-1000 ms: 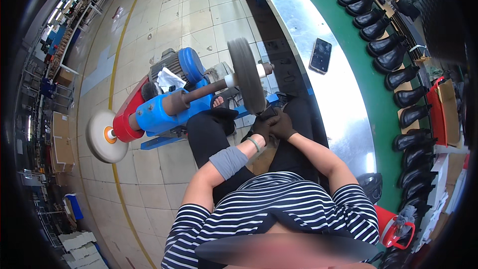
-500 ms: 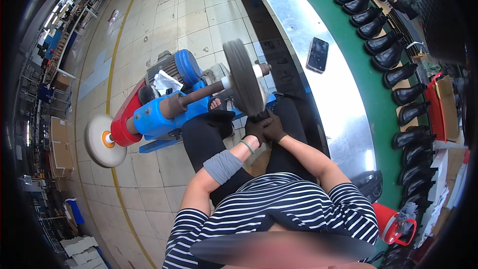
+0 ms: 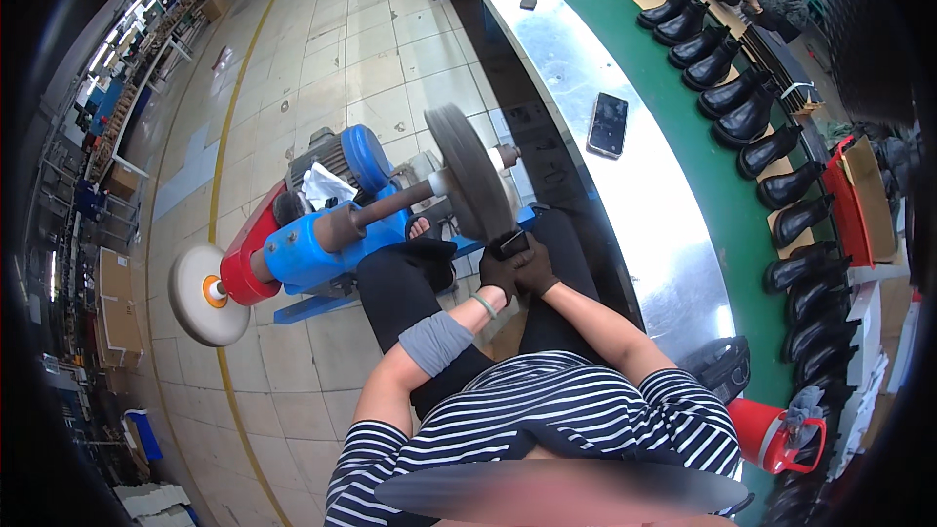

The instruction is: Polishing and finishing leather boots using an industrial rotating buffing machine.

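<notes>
Your left grip (image 3: 497,273) and right grip (image 3: 536,269), in dark brown gloves, close together around a black piece (image 3: 511,244); how far the fingers bend is hidden. The piece sits right at the lower rim of the dark wheel (image 3: 468,176); you cannot tell whether they touch. Only a narrow gap parts your right leg (image 3: 558,239) from the left edge of the tabletop (image 3: 673,263); leftward, past the blue-and-red machine (image 3: 303,252), the tiled floor (image 3: 371,39) gives wider room. You have two wheels, counting the pale wheel (image 3: 207,295). One phone (image 3: 608,125) lies between the tabletop's long edges, one small block (image 3: 528,3) toward its far end. Beyond its right edge, black boots (image 3: 744,120) overlap too much to count. Your piece shows a slight sheen, mostly covered by the gloves.
</notes>
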Demonstrator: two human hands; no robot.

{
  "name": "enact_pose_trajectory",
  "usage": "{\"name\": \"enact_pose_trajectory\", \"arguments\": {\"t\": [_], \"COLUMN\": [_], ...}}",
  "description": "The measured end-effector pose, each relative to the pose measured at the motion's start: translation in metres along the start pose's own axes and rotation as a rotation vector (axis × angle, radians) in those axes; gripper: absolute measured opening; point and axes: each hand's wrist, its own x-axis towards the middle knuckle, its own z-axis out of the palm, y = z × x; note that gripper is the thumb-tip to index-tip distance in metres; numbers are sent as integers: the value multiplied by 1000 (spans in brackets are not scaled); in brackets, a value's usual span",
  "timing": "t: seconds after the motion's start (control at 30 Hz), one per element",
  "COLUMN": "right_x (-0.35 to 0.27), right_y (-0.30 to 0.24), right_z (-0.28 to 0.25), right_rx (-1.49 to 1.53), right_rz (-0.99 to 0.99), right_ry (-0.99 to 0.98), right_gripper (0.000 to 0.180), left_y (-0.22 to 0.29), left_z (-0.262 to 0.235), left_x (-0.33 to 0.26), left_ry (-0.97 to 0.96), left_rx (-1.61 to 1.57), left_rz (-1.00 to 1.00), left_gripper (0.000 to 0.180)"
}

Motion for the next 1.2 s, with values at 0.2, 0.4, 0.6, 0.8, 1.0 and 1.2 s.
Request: {"name": "enact_pose_trajectory", "arguments": {"t": [0.2, 0.4, 0.6, 0.8, 1.0, 1.2], "right_x": [7, 47, 44, 40, 98, 112], "right_y": [-20, -64, -73, -18, 62, 154], "right_z": [-41, -154, -253, -324, -418, -547], "right_rx": [-175, -609, -860, -798, 421, 719], "right_rz": [-112, 250, 695, 485, 612, 145], "right_ry": [74, 74, -30, 312, 744, 1079], "right_gripper": [49, 66, 74, 77, 60, 59], "left_y": [31, 22, -9, -12, 7, 10], "left_z": [23, 31, 26, 30, 35, 43], "left_x": [-16, -10, -17, -4, -8, 4], "left_ry": [-269, -498, -673, -674, -576, -785], "left_rx": [-118, 13, 231, 269, 283, 483], "left_rz": [32, -206, -362, -337, -426, -265], "left_gripper": [48, 45, 42, 38, 34, 31]}}
